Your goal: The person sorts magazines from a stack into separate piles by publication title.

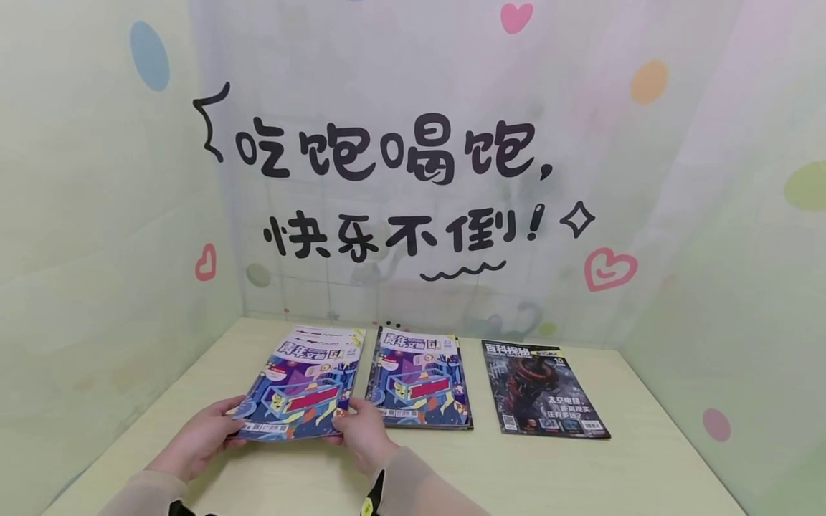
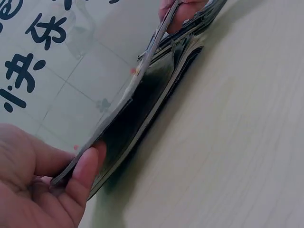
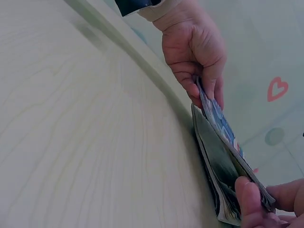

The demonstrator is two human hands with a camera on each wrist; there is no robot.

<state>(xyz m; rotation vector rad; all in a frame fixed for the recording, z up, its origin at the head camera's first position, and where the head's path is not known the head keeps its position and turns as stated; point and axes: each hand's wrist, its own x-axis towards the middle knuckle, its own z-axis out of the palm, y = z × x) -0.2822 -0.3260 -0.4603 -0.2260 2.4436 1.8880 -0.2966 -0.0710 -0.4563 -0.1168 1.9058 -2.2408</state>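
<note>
1 mag [image 1: 303, 390] btwn L grip [image 1: 205, 434] & R grip [image 1: 366, 433], at near corners

A magazine [image 1: 300, 390] spans a person's left hand [image 1: 205, 435] at one side and right hand [image 1: 366, 432] at the other, over the leftmost pile [image 1: 325, 335] on a table [image 1: 535, 476]. A second pile [image 1: 421, 380] lies just right, another magazine [image 1: 542, 390] farther right, a wall [image 1: 400, 79] behind.

Magazines [image 1: 303, 390] glossy paper; tabletop [image 1: 548, 473] smooth, wood-grained; sleeves [image 1: 422, 487] matt cloth
</note>
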